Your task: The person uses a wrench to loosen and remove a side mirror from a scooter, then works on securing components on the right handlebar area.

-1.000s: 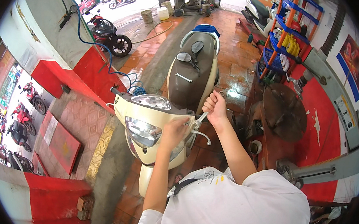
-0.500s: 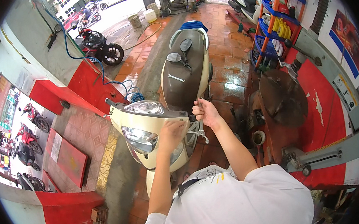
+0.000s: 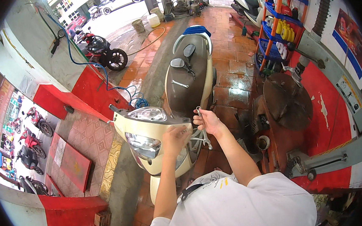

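Observation:
A cream scooter (image 3: 150, 123) with a brown seat (image 3: 184, 98) stands in front of me. My right hand (image 3: 208, 122) is closed beside its handlebar, gripping what looks like a wrench (image 3: 198, 108) whose ring end pokes up above the fingers. My left hand (image 3: 176, 139) rests against the front cowl next to the headlight (image 3: 143, 145). Its fingers are curled, and whatever they may hold is hidden. Another wrench (image 3: 180, 83) lies on the seat, near two detached mirrors (image 3: 177, 63). A brake lever (image 3: 208, 141) juts out below my right hand.
To the right stand a brown round-topped workstand (image 3: 285, 100) and a blue and orange shelf rack (image 3: 272, 35) with bottles. A blue hose (image 3: 107, 78) trails down the left wall to a coil. A dark motorbike (image 3: 104, 51) is parked at far left.
The view has shifted slightly, so the scooter sits a little lower. My right hand has turned a little, showing the wrench's ring end more clearly. My left hand stays at the cowl.

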Available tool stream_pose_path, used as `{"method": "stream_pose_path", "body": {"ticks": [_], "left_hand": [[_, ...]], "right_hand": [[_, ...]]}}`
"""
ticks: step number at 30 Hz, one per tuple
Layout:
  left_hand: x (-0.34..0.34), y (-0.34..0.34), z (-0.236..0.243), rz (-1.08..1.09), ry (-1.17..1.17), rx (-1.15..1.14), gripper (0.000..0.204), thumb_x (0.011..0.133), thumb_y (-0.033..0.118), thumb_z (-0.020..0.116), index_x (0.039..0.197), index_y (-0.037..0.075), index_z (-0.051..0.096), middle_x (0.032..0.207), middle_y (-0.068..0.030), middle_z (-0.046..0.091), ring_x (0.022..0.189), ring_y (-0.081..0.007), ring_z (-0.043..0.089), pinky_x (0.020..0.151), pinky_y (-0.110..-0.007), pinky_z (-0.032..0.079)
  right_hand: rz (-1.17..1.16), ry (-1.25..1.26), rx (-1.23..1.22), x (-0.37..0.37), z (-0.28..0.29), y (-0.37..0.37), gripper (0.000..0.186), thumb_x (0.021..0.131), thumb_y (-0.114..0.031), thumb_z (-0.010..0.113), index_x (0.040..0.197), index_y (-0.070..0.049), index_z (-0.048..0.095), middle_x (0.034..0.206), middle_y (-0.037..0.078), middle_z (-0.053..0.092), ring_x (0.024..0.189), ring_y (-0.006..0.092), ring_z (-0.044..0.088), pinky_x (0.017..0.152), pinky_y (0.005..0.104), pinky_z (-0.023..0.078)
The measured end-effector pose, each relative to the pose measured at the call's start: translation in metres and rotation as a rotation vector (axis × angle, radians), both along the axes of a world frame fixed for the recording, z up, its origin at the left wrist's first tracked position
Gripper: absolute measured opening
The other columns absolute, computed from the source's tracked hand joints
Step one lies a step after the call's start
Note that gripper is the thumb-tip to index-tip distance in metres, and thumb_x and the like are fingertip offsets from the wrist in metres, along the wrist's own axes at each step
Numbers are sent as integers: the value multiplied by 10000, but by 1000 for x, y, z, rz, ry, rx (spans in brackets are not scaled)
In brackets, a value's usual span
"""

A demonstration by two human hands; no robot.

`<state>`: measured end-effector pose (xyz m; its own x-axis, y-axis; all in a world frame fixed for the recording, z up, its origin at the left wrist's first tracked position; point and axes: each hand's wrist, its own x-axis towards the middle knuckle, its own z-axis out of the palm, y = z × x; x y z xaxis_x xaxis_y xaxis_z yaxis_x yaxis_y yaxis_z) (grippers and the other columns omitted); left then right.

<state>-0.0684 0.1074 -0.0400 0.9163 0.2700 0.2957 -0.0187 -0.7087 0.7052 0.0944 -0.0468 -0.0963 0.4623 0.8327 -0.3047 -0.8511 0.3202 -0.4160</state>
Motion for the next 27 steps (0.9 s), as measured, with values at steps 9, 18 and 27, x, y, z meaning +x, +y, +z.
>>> {"method": "stream_pose_path", "body": {"ticks": [9, 18, 27], "left_hand": [[3, 2, -2, -44, -173, 49, 265, 730, 48, 806, 991, 44, 759, 803, -77, 627, 639, -179, 582, 568, -299, 475], [-3, 4, 0, -138, -255, 69, 337, 710, -47, 769, 1033, 46, 739, 980, -111, 662, 851, -202, 653, 651, -286, 535], [-5, -4, -11, 100, -90, -167, 377, 774, -47, 757, 1133, 18, 662, 886, -76, 680, 688, -135, 636, 639, -257, 512]], "right_hand": [[-48, -15, -98, -3, 2, 2, 228, 1072, -339, 398, 1091, -137, 501, 727, -43, 363, 606, 98, 351, 498, 260, 251], [171, -371, -193, -24, 26, -6, 269, 1071, -305, 447, 1080, -87, 604, 709, -80, 383, 596, 57, 347, 508, 228, 276], [372, -740, -417, -54, 37, -18, 371, 1057, -375, 468, 961, -74, 661, 612, -81, 394, 549, 45, 357, 486, 222, 291]]}}
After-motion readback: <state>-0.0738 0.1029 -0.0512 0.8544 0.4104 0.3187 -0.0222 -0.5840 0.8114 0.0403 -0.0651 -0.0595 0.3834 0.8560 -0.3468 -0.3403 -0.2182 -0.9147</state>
